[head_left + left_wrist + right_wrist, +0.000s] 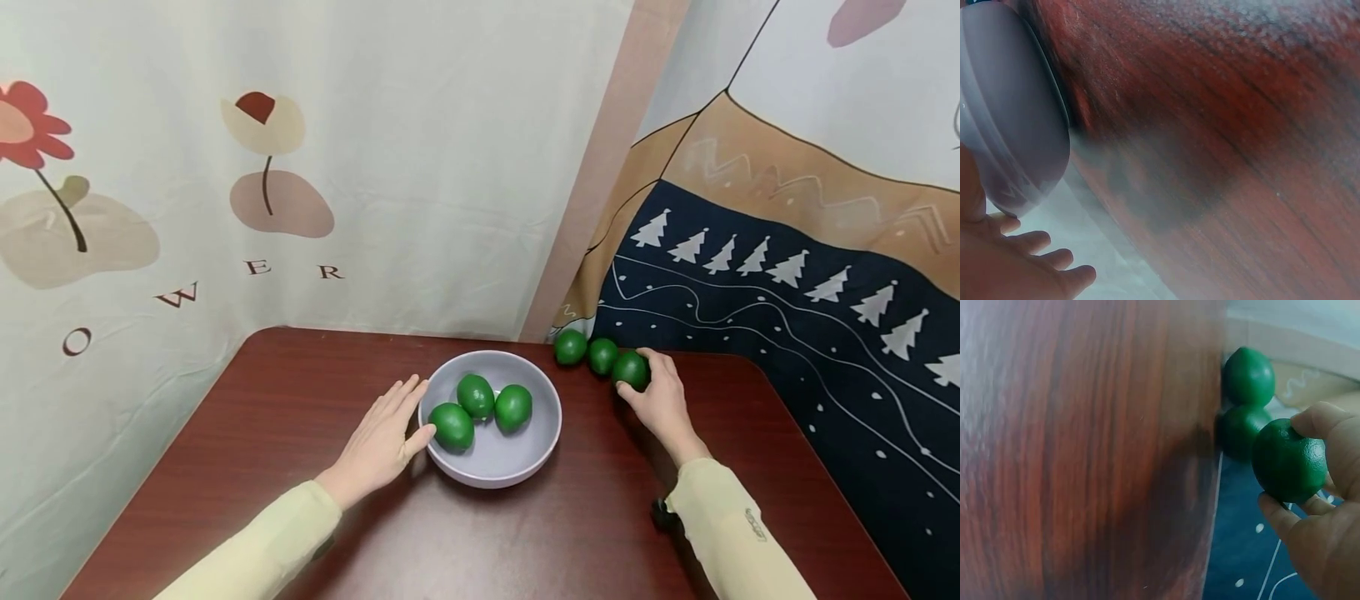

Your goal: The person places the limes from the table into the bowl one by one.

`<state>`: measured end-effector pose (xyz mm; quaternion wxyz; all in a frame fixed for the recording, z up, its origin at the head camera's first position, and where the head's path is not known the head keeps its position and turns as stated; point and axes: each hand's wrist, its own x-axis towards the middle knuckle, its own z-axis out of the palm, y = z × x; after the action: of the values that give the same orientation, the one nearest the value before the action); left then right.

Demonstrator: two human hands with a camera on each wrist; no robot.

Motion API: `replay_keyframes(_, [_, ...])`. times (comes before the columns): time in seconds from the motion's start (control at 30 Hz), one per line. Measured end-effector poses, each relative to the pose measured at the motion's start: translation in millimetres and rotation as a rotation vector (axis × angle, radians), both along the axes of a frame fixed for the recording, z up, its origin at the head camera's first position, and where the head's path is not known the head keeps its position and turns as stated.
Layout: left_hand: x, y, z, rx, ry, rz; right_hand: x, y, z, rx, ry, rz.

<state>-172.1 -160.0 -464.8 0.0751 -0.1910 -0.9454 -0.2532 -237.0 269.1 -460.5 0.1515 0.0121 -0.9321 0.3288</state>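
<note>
A lilac bowl (491, 471) stands mid-table with three green limes inside, one lime (452, 427) near its left side. My left hand (382, 442) rests against the bowl's left rim, fingers straight and thumb over the edge; in the left wrist view its fingertips sit beside the bowl's wall (1019, 106). Toward the back right, my right hand (660, 400) grips a lime (1288, 462) between thumb and fingers. Two more limes, the nearer one (603, 356) and the farther one (570, 347), lie in line just left of it by the back edge.
The dark red wooden table (600, 533) ends at a back edge close behind the limes. A pale curtain (420, 167) with flower prints hangs behind it, and a navy cloth (750, 308) with white trees hangs at the right.
</note>
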Motion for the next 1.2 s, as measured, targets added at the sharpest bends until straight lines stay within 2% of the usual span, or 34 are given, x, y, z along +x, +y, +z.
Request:
replay_keyframes(0.47, [0.3,0,-1.1,0.008,-0.008,-0.005,11.3,-23,16.7,-0.011,0.049,0.080])
replay_keyframes(0.7, [0.0,0,-0.5,0.013,-0.008,-0.004,15.9,-32,26.3,-0.017,0.046,0.115])
replay_keyframes(0.97, [-0.2,0,-1.6,0.020,-0.011,-0.001,19.8,-39,29.4,-0.017,0.040,0.130])
replay_keyframes(1.2, [-2.1,0,-3.2,0.019,-0.014,-0.004,23.3,-45,32.1,-0.010,0.094,0.158])
